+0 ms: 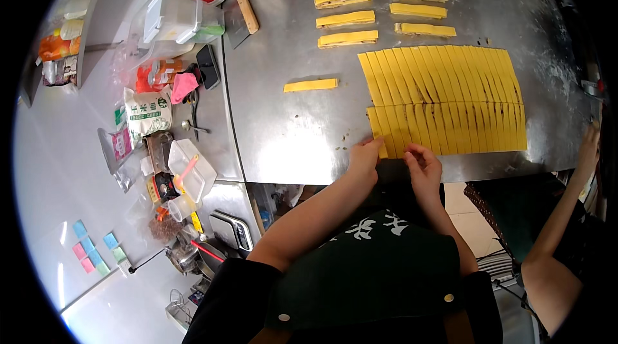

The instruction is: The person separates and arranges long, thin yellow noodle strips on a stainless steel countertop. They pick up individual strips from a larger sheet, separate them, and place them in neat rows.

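Two joined rows of cut yellow dough strips (444, 97) with a dark-flecked filling lie side by side on the steel table. My left hand (365, 156) touches the near end of the leftmost strip in the lower row, its fingertips on the dough. At the near edge of that row is my right hand (422, 163), thumb and forefinger close together; whether it pinches a strip I cannot tell. A single strip (311, 85) lies apart to the left. Beyond the rows lie several short strip stacks, on the left (345, 19) and on the right (419, 10).
A scraper with a wooden handle (248, 14) lies at the upper left. Along the left are a phone (208, 67), scissors (194, 102), a white tub (205, 175) and a scale (231, 230). Another person's arm (555, 228) reaches to the table's right end.
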Motion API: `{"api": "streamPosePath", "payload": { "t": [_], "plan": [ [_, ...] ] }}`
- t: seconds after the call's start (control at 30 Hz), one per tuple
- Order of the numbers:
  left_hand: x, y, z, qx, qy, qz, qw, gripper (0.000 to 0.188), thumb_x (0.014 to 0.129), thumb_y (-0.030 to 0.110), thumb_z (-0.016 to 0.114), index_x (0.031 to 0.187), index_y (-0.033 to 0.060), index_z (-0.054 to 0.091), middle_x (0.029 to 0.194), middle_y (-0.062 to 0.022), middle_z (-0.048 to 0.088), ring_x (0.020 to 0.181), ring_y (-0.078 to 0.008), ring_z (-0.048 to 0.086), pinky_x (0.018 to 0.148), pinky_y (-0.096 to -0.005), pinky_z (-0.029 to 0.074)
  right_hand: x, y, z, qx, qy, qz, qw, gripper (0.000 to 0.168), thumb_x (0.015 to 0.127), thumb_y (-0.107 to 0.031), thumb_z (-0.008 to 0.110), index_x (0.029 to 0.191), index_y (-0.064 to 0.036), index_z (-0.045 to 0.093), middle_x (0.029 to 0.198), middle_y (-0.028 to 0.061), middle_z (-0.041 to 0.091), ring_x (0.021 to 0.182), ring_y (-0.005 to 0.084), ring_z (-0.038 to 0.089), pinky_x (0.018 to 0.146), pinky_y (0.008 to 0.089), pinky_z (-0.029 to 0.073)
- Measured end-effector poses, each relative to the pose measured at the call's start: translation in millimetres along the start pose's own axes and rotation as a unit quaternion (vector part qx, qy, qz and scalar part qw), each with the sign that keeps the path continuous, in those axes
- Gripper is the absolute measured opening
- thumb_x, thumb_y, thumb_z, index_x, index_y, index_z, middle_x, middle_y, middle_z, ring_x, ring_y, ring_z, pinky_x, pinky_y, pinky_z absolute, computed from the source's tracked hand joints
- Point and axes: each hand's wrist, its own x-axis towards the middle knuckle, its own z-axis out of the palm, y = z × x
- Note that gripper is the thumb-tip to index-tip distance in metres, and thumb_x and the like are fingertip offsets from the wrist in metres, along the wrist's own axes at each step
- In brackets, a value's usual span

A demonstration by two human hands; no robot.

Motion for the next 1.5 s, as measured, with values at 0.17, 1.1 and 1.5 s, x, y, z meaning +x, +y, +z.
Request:
{"api": "streamPosePath", "payload": {
  "t": [0.17,1.1,1.5],
  "plan": [
    [8.9,-5.0,-2.0,-0.053,-0.012,0.018,0.998,0.026,0.082,0.01,0.062,0.103,-0.0039,0.057,0.093,-0.0108,0.061,0.075,-0.0183,0.058,0.063,-0.0282,0.046,2.8,-1.9,0.5,0.013,-0.018,0.011,1.0,0.02,0.085,-0.003,0.06,0.104,0.002,0.058,0.09,0.0045,0.061,0.08,0.0075,0.057,0.071,0.0194,0.046],
    [11.9,14.6,10.7,-0.202,-0.043,-0.024,0.978,0.028,0.093,0.018,0.049,0.113,-0.001,0.052,0.11,-0.0129,0.056,0.1,-0.0239,0.053,0.089,-0.0354,0.042,25.4,-0.2,-2.5,0.041,-0.056,0.071,0.995,0.019,0.088,-0.006,0.056,0.105,0.003,0.056,0.095,0.0079,0.062,0.082,0.0129,0.06,0.076,0.0242,0.048],
    [5.0,30.0,18.9,-0.197,-0.021,-0.019,0.98,0.026,0.092,0.013,0.049,0.113,-0.0021,0.051,0.108,-0.0132,0.057,0.099,-0.0257,0.054,0.09,-0.0379,0.043,30.8,-9.3,0.9,0.06,-0.046,0.08,0.994,0.019,0.086,-0.003,0.057,0.103,0.005,0.057,0.089,0.0059,0.062,0.081,0.0103,0.058,0.074,0.022,0.046]
  ]
}}
